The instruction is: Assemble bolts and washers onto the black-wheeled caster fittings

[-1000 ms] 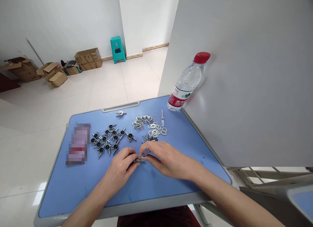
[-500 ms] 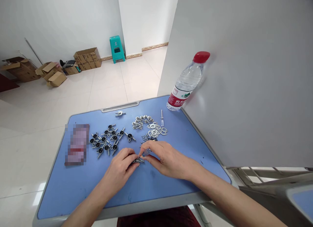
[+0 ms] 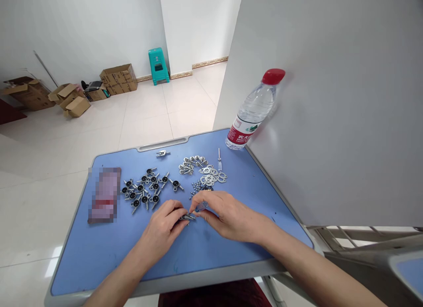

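A blue table (image 3: 238,258) was the largest thing, and a water bottle (image 3: 253,117) stood near its far right edge. The right hand (image 3: 228,215) held, with narrow fingers, a clear handle (image 3: 202,206); whether its tip touched the metal piece (image 3: 187,217) could not be told. This piece was pinched by the left hand (image 3: 165,222), near the table's middle. Beyond lay black-centred parts (image 3: 155,186), flat plates (image 3: 208,182) and, smallest of all, tiny screws (image 3: 197,186) near the right hand.
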{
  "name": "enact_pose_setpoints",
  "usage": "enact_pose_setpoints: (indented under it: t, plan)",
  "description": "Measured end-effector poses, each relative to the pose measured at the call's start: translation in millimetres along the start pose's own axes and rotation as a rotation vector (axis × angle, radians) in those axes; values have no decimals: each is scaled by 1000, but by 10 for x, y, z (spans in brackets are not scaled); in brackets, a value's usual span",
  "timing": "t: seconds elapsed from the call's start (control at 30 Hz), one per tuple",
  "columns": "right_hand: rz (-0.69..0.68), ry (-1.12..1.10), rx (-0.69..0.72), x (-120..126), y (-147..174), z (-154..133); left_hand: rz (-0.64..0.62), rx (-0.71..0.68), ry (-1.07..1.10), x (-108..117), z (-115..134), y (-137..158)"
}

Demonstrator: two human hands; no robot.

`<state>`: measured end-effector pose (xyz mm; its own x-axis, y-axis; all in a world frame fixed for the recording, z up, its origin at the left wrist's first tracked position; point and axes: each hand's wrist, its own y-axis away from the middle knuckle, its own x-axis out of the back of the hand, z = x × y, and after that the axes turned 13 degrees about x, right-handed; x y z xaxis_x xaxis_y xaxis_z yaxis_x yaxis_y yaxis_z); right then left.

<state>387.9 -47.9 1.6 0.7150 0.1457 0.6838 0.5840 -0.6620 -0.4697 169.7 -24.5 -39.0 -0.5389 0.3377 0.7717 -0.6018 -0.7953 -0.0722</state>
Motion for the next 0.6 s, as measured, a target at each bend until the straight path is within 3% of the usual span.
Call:
enact_pose_setpoints:
  t: [0.6]
  plan:
    - [53, 35, -10, -146, -13, 43, 30, -11, -14, -6, 6, -4]
